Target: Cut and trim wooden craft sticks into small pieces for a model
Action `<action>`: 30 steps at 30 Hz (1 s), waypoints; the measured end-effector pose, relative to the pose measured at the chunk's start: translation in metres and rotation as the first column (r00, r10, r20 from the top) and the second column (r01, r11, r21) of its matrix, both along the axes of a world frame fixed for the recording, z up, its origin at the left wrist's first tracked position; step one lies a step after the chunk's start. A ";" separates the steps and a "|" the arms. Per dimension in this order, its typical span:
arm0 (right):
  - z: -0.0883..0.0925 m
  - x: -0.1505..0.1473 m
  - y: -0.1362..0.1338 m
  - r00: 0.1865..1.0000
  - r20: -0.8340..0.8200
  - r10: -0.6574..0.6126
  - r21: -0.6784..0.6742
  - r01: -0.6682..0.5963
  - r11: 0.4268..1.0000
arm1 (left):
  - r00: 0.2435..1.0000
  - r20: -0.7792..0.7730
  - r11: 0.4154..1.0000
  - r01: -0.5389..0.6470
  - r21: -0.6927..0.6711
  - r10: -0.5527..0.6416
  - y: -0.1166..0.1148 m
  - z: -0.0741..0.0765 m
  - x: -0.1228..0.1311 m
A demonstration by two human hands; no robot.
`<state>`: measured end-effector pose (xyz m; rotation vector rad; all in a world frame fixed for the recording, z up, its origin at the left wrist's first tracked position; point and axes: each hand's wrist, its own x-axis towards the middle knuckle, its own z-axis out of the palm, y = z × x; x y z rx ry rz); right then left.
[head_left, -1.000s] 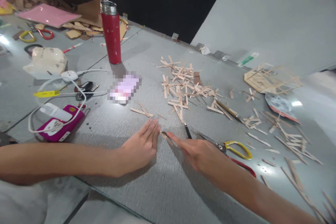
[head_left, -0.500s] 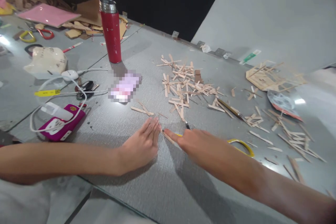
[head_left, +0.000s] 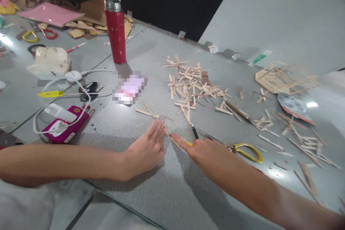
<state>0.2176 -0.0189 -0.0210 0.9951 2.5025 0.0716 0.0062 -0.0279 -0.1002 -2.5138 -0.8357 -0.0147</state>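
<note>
My left hand (head_left: 148, 144) rests on the grey table with its fingers pressed together, at the upper end of a thin wooden stick (head_left: 174, 141). My right hand (head_left: 206, 152) is closed around a slim yellow tool (head_left: 188, 143), mostly hidden by the fingers, with the index finger stretched along it toward the stick. What the tool's tip looks like cannot be made out. Just beyond the right knuckles lies a black pen-like tool (head_left: 194, 131) with a silvery tip. Yellow-handled scissors (head_left: 248, 152) lie partly behind the right hand.
Beyond my hands spreads a pile of cut wooden sticks (head_left: 188, 86). A brown-handled tool (head_left: 237, 110) and a wooden frame model (head_left: 277, 79) lie to the right. At left are a red bottle (head_left: 116, 34), a blurred-out phone (head_left: 130, 88) and a purple power strip (head_left: 67, 124) with white cables.
The view has shifted slightly. My right hand has moved a little down and right, uncovering more of the black tool and the scissors. My left hand stays at the stick.
</note>
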 end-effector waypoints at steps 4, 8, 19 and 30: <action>-0.004 0.006 -0.002 1.000 -0.017 -0.007 0.027 0.008 1.000 | 1.000 0.018 1.000 0.013 0.013 -0.013 0.001 -0.002 -0.001; -0.006 0.011 -0.003 1.000 -0.030 0.001 0.040 0.000 0.999 | 1.000 0.024 1.000 0.008 0.018 -0.009 0.002 0.001 -0.001; -0.006 0.015 0.003 0.999 -0.046 -0.011 -0.056 0.009 0.998 | 0.997 0.064 0.999 0.046 0.013 -0.047 0.003 0.003 -0.006; -0.037 0.031 0.012 0.930 -0.362 -0.056 -0.059 0.037 0.998 | 0.990 0.126 0.998 0.057 -0.009 -0.056 0.005 -0.004 -0.006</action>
